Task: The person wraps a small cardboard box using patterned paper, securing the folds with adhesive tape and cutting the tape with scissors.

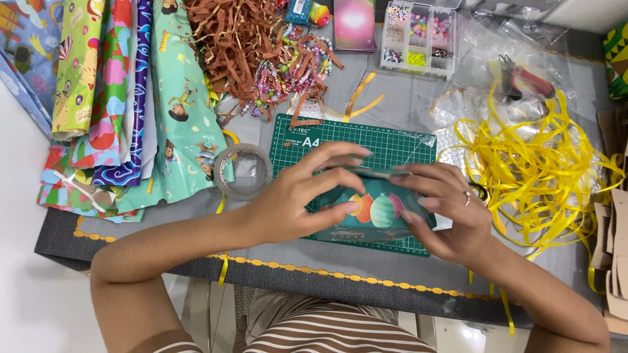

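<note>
Head view: left hand [297,199] and right hand [451,212] both pinched on teal wrapped packet [376,209], held above green cutting mat [392,140] at centre. Tape roll [243,171] at 9 o'clock, yellow ribbon [536,163] at 3, bead box [418,36] at 12.

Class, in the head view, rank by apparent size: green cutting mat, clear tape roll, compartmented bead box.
1. Green cutting mat, largest, though partly covered by hands.
2. Compartmented bead box.
3. Clear tape roll, smallest; it lies nearer the camera, so the gap is unsure.
</note>
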